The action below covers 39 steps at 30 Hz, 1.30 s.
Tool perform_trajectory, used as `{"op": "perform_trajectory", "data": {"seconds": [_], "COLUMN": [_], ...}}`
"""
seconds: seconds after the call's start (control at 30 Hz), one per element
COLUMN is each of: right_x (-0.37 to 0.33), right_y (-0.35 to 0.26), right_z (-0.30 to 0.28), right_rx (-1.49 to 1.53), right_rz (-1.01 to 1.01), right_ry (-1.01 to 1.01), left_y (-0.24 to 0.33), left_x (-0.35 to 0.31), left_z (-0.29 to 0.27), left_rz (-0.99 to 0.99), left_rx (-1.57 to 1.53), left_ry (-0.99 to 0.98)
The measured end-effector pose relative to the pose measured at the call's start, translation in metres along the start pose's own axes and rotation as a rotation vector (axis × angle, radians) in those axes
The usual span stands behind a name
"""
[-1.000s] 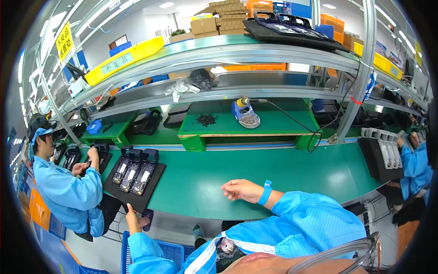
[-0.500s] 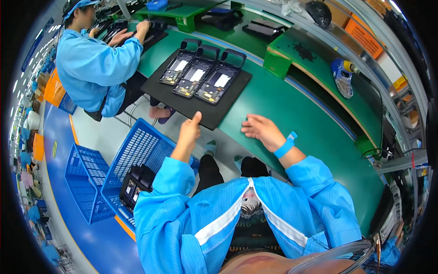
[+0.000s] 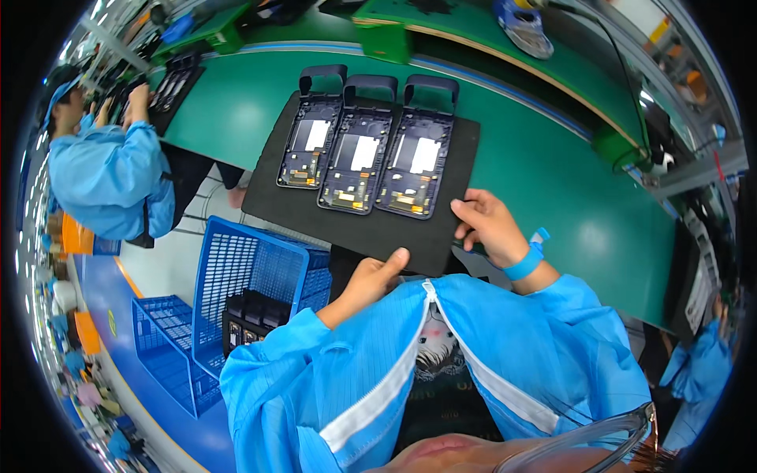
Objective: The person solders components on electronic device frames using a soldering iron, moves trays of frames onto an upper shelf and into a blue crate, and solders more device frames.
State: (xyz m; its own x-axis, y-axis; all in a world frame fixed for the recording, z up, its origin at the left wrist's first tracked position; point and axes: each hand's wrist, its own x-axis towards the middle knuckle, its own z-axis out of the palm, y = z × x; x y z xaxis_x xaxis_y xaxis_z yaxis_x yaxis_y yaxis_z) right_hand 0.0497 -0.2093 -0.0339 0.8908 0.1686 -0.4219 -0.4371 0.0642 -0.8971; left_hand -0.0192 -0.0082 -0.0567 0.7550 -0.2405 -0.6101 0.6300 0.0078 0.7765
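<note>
A black flat mat carries three dark device housings side by side: a left one, a middle one and a right one. Each lies open-faced, with a white rectangle, yellowish parts at its near end and a raised frame at its far end. My left hand grips the mat's near edge, thumb on top, other fingers hidden below. At the right edge, my right hand is closed on the mat with a blue band round the wrist.
The green workbench extends behind and to the right, with a raised green shelf at its back. Blue crates stand at the lower left, one holding dark housings. A co-worker in blue works at the far left.
The mat with its housings now lies closer to me, over the bench's near edge. My right hand has moved from the bench onto the mat's right edge. My view has swung right.
</note>
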Motion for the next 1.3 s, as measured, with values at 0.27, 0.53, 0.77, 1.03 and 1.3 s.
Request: {"op": "perform_trajectory", "data": {"seconds": [0.27,0.53,0.77,1.03,1.3], "right_x": [0.001,0.002,0.031,0.034,0.035], "right_y": [-0.011,0.000,-0.003,-0.012,-0.016], "right_z": [0.006,0.011,0.001,0.013,0.010], "right_rx": [-0.166,-0.848,-1.125,-1.245,-1.212], "right_rz": [-0.092,-0.382,-0.632,-0.579,-0.528], "right_ry": [0.293,0.530,0.576,0.454,0.360], "left_y": [0.050,0.100,0.121,0.126,0.128], "left_x": [-0.005,0.011,0.068,0.090,0.088], "left_z": [-0.071,-0.206,-0.207,-0.195,-0.189], "left_rz": [0.129,0.515,0.617,0.648,0.685], "left_rx": [0.520,0.602,0.760,0.880,0.946], "left_ry": [-0.492,0.639,0.561,0.452,0.419]}}
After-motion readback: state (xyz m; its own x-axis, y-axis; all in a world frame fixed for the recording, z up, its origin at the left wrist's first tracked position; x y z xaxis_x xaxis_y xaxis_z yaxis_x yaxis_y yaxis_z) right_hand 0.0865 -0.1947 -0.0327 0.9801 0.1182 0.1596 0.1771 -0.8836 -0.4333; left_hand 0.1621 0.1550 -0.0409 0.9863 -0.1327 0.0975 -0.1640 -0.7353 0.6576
